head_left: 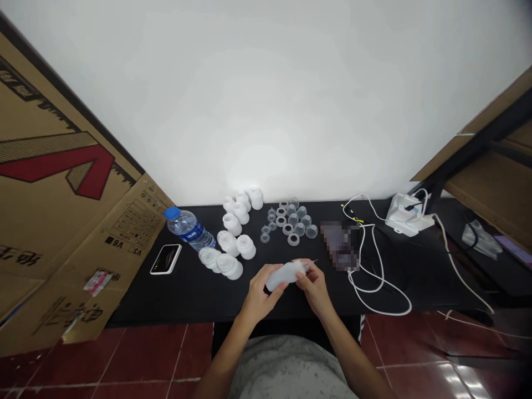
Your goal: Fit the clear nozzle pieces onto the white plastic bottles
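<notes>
A frosted white baby bottle lies tilted sideways in the air near the table's front edge. My left hand is wrapped round its body. At the neck end, the fingers of my right hand are closed on a small clear teat piece, mostly hidden by the fingers. Beyond my hands are several clear rings, domed clear caps and small clear teats. Several white bottles stand or lean in a group to the left of these.
On the black table, a water bottle and a white device are at the left, beside a large carton. A blurred-out object, white cables and a white power strip occupy the right.
</notes>
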The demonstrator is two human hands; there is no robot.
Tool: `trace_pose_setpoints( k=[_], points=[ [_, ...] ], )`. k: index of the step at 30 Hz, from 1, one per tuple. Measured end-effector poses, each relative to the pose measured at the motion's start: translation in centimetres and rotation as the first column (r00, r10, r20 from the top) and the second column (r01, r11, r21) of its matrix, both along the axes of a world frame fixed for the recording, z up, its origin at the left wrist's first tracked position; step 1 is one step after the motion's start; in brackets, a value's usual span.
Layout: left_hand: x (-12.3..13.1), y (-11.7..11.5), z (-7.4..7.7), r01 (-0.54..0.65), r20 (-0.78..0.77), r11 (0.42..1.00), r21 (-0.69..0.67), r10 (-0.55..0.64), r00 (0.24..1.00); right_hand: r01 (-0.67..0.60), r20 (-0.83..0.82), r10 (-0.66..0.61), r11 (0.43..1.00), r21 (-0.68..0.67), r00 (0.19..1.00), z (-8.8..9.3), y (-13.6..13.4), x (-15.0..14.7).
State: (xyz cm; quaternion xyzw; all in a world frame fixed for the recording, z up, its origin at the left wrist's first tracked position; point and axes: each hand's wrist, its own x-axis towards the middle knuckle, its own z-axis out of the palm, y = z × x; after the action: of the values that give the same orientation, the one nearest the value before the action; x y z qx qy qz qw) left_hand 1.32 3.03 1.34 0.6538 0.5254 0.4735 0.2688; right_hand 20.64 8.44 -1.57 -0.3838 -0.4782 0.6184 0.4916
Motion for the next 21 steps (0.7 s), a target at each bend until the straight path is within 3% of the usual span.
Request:
trace_pose_setpoints(
  k=[6, 8, 12, 13, 16, 18, 21],
  points=[
    [0.6, 0.1, 0.1, -0.028, -0.085, 0.999, -0.022, 0.026, 0.996, -0.089, -0.034, 0.089, 0.996, -0.003, 0.995, 1.0, 0.1, -0.3],
    [0.7, 0.2, 0.2, -0.045, -0.124, 0.998, 0.05, 0.051, 0.991, -0.061, 0.001, 0.061, 0.998, 0.007, 0.998, 1.0, 0.0, -0.4],
    [0.8, -0.2, -0.1, -0.172, -0.156, 0.952, 0.255, 0.216, 0.964, 0.05, 0.092, -0.054, 0.998, 0.046, 0.994, 0.8, 0.1, -0.5],
    [0.9, -0.4, -0.3, -0.152, -0.17, 0.949, 0.277, 0.204, 0.964, 0.075, 0.125, -0.084, 0.995, 0.071, 0.989, 0.9, 0.3, -0.5],
    [1.4, -1.0, -1.1, 0.07, -0.314, 0.962, 0.265, 0.018, 0.949, 0.093, 0.27, -0.14, 0.979, 0.18, 0.953, 2.0, 1.0, -0.7],
    [1.7, -1.1, -1.6, 0.171, -0.426, 0.956, 0.238, -0.056, 0.903, 0.003, 0.401, -0.102, 0.97, 0.242, 0.911, 3.2, 1.5, -1.1],
    [2.1, -0.7, -2.1, 0.221, -0.503, 0.962, 0.159, -0.114, 0.857, -0.193, 0.57, 0.014, 0.948, 0.255, 0.822, 5.1, 2.0, -2.4]
  ],
)
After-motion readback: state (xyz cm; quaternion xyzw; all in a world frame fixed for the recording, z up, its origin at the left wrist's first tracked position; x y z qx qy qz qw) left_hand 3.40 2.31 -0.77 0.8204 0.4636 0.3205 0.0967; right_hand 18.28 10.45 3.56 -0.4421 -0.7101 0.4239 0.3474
